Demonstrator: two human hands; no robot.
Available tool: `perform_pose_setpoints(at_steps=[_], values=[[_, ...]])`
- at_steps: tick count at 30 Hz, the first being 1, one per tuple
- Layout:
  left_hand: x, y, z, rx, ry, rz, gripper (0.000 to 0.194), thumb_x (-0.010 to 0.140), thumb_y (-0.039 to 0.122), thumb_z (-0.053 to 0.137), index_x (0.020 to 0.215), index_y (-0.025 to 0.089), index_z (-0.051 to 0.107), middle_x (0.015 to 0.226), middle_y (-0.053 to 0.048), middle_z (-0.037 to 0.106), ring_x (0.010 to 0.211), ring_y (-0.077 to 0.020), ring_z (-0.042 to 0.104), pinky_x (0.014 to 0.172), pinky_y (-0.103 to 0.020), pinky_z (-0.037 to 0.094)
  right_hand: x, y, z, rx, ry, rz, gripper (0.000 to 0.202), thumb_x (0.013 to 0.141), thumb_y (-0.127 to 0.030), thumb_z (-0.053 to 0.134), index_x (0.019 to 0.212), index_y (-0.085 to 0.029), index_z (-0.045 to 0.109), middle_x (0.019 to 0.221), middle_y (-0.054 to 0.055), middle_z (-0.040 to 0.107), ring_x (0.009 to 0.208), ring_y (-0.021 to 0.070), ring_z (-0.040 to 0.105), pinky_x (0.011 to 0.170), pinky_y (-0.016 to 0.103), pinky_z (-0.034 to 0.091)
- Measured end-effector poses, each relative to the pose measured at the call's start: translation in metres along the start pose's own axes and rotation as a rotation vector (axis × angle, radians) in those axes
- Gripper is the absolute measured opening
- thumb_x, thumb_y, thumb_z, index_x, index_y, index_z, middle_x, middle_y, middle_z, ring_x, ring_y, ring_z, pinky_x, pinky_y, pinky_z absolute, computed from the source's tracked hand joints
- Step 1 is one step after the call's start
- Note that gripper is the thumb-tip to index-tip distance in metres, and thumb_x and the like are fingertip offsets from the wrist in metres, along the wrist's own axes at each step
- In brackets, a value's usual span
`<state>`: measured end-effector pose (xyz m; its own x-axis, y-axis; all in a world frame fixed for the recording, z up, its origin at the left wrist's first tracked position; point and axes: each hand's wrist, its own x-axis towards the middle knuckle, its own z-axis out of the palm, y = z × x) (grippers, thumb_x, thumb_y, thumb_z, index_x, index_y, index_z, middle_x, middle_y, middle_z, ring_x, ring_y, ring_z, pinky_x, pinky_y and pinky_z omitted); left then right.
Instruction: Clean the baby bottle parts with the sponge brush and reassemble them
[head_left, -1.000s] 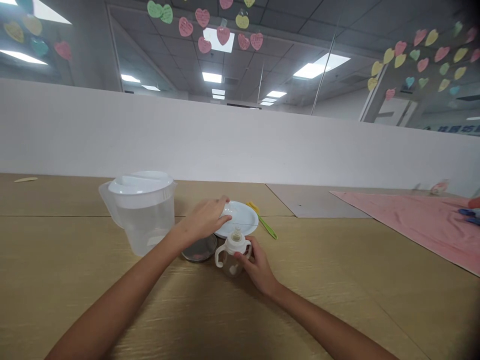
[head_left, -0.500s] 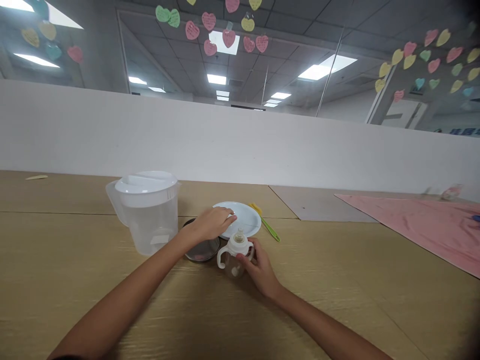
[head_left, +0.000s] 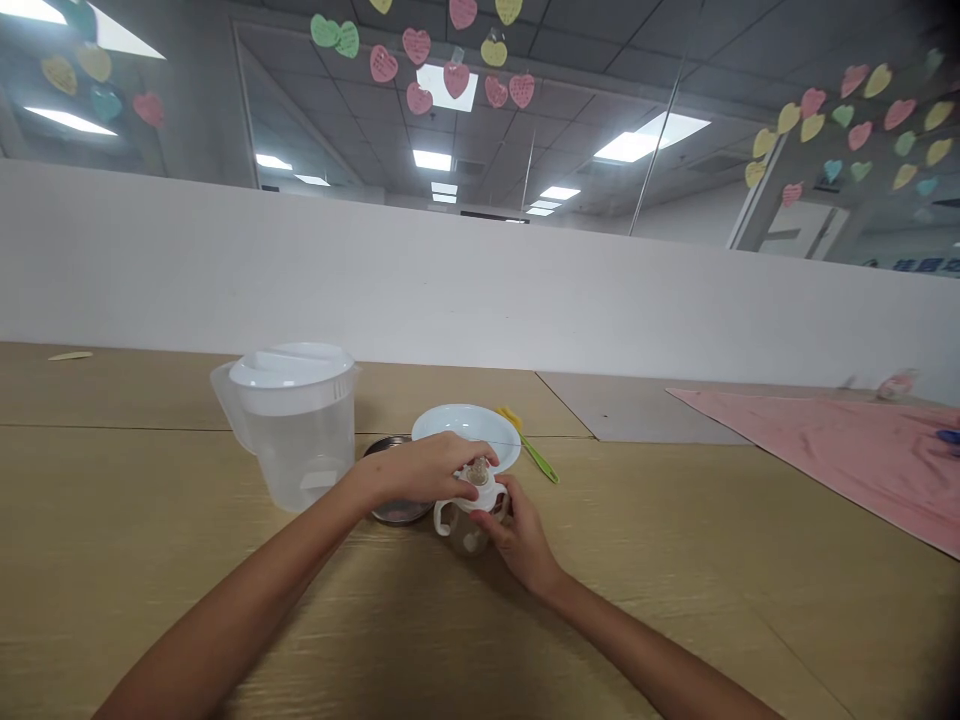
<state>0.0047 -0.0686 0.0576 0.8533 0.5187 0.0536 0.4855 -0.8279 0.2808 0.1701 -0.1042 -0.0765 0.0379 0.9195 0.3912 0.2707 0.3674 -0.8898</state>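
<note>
A clear baby bottle (head_left: 466,535) with a white two-handled collar and a pale teat stands upright on the table. My right hand (head_left: 525,540) is closed round its right side, near one handle. From above, the fingers and thumb of my left hand (head_left: 435,468) curl about the collar and teat, and they hide part of the top. Behind my left wrist lies a round dark metal dish (head_left: 397,514), partly covered by the arm. A white plate (head_left: 480,425) sits just beyond the bottle.
A lidded clear jug (head_left: 307,460) holding water stands to the left. Right of the plate lies a green-handled brush (head_left: 538,460) with a yellow head. A pink cloth (head_left: 840,440) spreads over the table's right side, and a white wall (head_left: 450,280) runs along the back.
My left hand has moved from over the plate down and right onto the bottle's top. My right hand keeps its hold on the bottle.
</note>
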Motion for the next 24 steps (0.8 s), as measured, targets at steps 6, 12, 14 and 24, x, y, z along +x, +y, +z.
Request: perform_pose_setpoints(at_steps=[6,12,14,24], values=[[0.017,0.003,0.026,0.293,0.176,-0.059,0.046,0.084,0.053,0.039,0.105,0.016,0.055,0.089,-0.010,0.063,0.080,-0.0236,0.060,0.062,-0.029,0.041,0.000,0.002,0.001,-0.046,0.066,-0.001,0.027,0.070,-0.037,0.065,0.084,-0.021,0.048,0.068,-0.003,0.055,0.057,0.0124,0.048,0.052,0.024,0.039],[0.022,0.000,0.027,0.409,0.260,-0.092,0.050,0.085,0.057,0.031,0.092,0.015,0.057,0.083,-0.011,0.064,0.074,-0.0241,0.060,0.060,-0.032,0.041,0.001,0.002,-0.002,-0.139,0.087,-0.018,0.027,0.071,-0.038,0.064,0.087,-0.020,0.051,0.069,-0.001,0.057,0.058,0.0134,0.051,0.054,0.025,0.041],[0.015,-0.002,0.017,0.337,0.312,-0.055,0.038,0.086,0.048,0.038,0.099,0.017,0.056,0.094,-0.008,0.064,0.081,-0.0218,0.059,0.065,-0.030,0.041,0.001,0.002,-0.003,-0.143,0.091,-0.016,0.032,0.070,-0.040,0.065,0.090,-0.020,0.050,0.071,-0.001,0.058,0.060,0.0144,0.053,0.054,0.025,0.041],[0.007,-0.002,0.002,0.281,0.306,-0.026,0.028,0.088,0.038,0.038,0.079,0.018,0.056,0.081,-0.002,0.063,0.070,-0.0162,0.055,0.058,-0.027,0.034,0.001,0.005,-0.003,-0.123,0.040,-0.019,0.036,0.072,-0.043,0.063,0.097,-0.019,0.051,0.084,0.003,0.062,0.067,0.0163,0.055,0.059,0.027,0.043]])
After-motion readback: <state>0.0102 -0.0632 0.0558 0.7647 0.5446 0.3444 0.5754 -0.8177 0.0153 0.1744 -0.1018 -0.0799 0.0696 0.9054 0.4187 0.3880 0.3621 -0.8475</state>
